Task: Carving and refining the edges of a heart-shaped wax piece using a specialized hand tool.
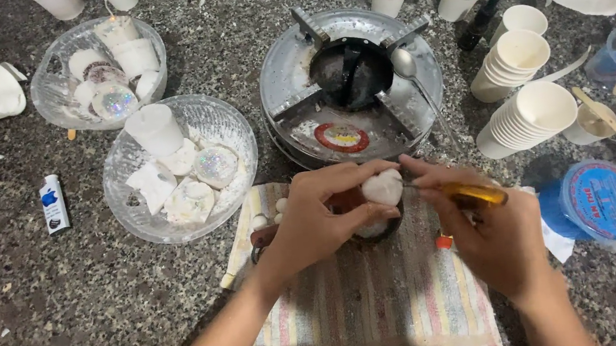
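Over the striped cloth, the left hand pinched a white heart-shaped candle; the right hand gripped an amber-handled tool, best worked gently along its edge.

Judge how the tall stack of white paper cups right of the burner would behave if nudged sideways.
The stack of paper cups already leans, so it would probably tip or slide apart. Being thin paper, it is likely light. Once down, the round cups might roll on the stone counter.
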